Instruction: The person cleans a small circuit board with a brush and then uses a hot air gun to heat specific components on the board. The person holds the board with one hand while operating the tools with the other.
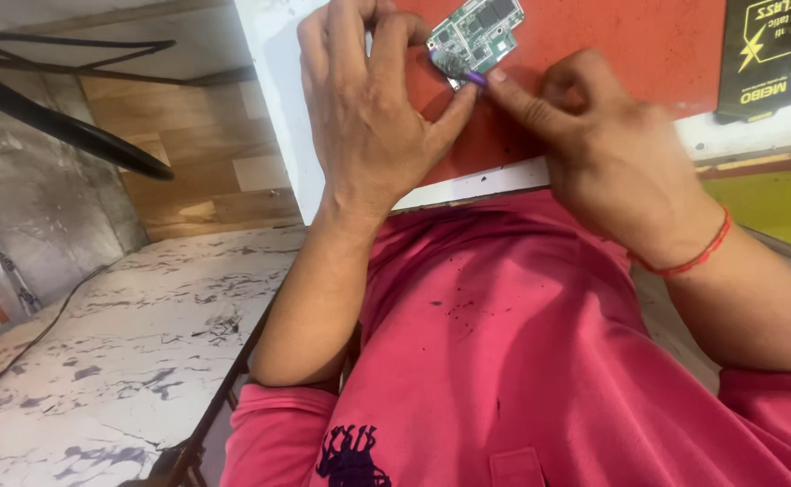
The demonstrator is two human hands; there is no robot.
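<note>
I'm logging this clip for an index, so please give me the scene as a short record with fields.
Left hand: left hand steadies a green circuit board by its edge
Right hand: right hand pinches a small purple tool against the board's corner
Surface: red mat on a white table
Wrist: red thread
Nearby: black packet at the right
Floor: marbled tiles

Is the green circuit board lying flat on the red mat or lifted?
Flat, apparently: the circuit board lies on the red mat, left hand fingers steadying it.
</note>
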